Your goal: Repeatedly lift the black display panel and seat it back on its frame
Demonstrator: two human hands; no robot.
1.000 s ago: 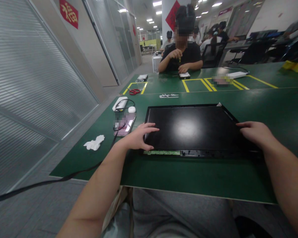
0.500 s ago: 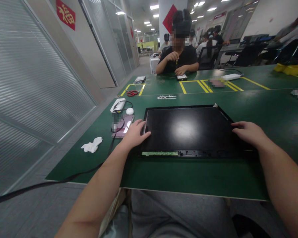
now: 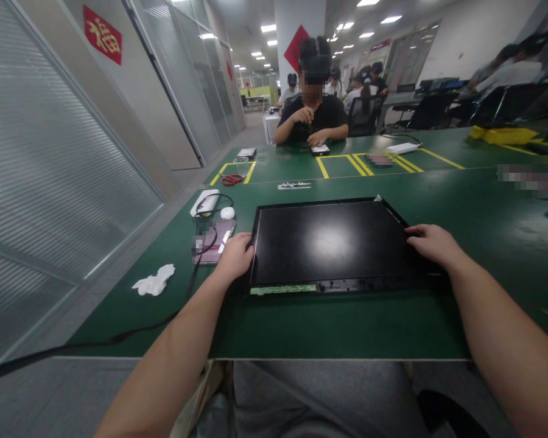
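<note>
A black flat screen panel (image 3: 296, 243) lies face up in front of me, its black frame showing around it. A green circuit board strip (image 3: 283, 289) runs along the left part of its near edge. My left hand (image 3: 236, 255) grips the panel's left edge, thumb at the rim and fingers at the side. At the right edge, my right hand (image 3: 432, 243) is closed on the frame, thumb and forefinger at the rim. The undersides of both grips are hidden.
Left of the panel are a phone (image 3: 214, 240), a white earbud case (image 3: 227, 213), a white box with a cable (image 3: 204, 203) and crumpled tissue (image 3: 155, 281). Red-handled scissors (image 3: 232, 179) and small white strips (image 3: 294, 185) lie beyond. A co-worker (image 3: 314, 115) sits opposite.
My left hand's thumb has drawn back from over the screen to its left rim, and the fingers have closed on the edge. My right hand stays at the right edge. The view has shifted slightly.
</note>
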